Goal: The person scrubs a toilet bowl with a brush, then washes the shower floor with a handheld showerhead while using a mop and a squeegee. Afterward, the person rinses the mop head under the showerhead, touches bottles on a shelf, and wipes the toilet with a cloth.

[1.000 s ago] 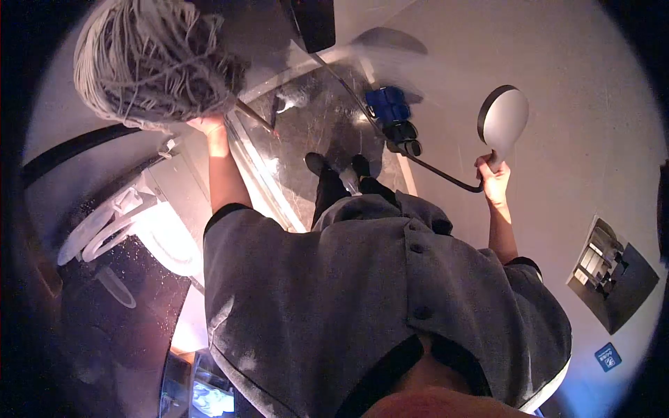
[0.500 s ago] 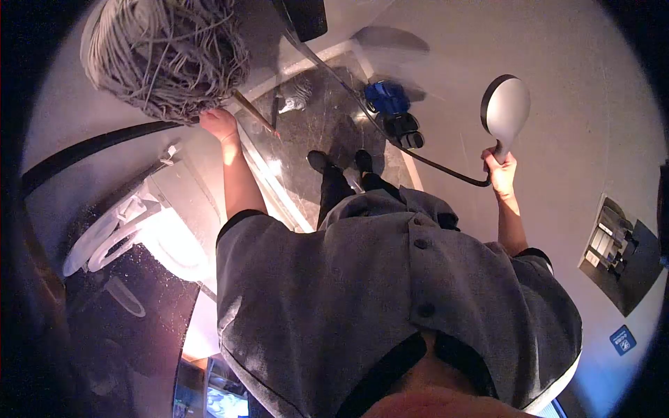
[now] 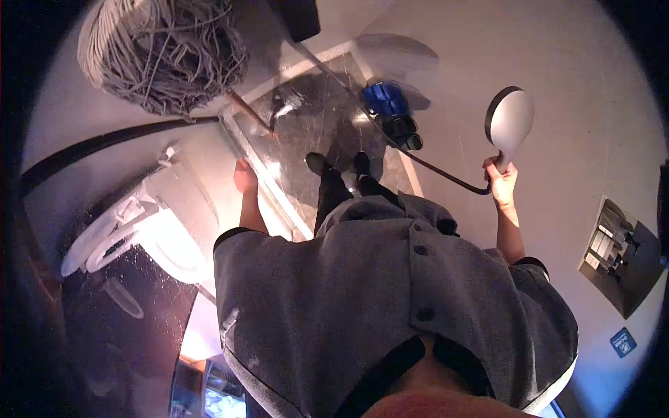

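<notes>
My right grip wraps the slim handle of a white, black-rimmed oval shower head, likely keeping its face clear; I can't tell how open my left grip is.

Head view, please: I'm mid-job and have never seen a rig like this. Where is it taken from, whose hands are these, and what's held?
There is no machine here, only a person's two bare hands. The camera sits on their head and looks down past the chest to the feet. The right hand has its grip on a shower head with a dark hose. The left hand is lowered near a white toilet; I can't tell whether it holds anything. A stringy mop shows at upper left. Blue things, hard to identify, lie by the wall.
</notes>
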### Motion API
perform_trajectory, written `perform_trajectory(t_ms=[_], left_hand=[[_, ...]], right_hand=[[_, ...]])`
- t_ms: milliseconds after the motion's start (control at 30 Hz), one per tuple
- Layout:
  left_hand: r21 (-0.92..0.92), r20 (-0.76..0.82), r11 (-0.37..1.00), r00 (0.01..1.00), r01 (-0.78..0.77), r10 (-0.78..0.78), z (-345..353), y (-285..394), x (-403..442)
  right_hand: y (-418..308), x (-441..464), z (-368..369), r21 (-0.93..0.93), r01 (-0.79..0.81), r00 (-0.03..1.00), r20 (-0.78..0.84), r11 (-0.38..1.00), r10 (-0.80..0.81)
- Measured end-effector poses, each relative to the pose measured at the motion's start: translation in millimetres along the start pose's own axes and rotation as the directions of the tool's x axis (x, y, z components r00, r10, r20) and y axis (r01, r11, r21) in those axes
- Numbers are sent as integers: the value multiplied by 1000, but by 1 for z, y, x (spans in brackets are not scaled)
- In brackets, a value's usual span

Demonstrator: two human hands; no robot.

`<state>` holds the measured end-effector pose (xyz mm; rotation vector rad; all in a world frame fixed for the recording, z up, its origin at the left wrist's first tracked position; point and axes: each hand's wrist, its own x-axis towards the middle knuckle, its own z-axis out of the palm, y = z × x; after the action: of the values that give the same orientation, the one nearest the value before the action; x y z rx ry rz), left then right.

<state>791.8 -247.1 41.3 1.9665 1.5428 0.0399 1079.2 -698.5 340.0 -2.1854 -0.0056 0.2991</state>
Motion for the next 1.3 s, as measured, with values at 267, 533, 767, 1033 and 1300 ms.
perform_trajectory(t_ms=[267,533,767,1033,1300], left_hand=[[-331,-327,809,864,-485,384,-89,144,79],[551,-405,688,570,-472,715,-71,93,143],[203,-276,908,868,-368,413,-21,50,81],[-549,504,592,799,590,-328,43,-82,-36],[-819,460,-325,879,474,124,-27,13,-61]], right_hand=[[-7,6,10,-14,-30,999,-21,999,29],[-13,5,-2,-119,-74,995,-74,990,65],[-2,-6,-3,-203,-139,990,-48,969,132],[-13,21,14,-241,-83,995,28,967,92],[-88,59,83,-302,281,867,487,911,-106]])
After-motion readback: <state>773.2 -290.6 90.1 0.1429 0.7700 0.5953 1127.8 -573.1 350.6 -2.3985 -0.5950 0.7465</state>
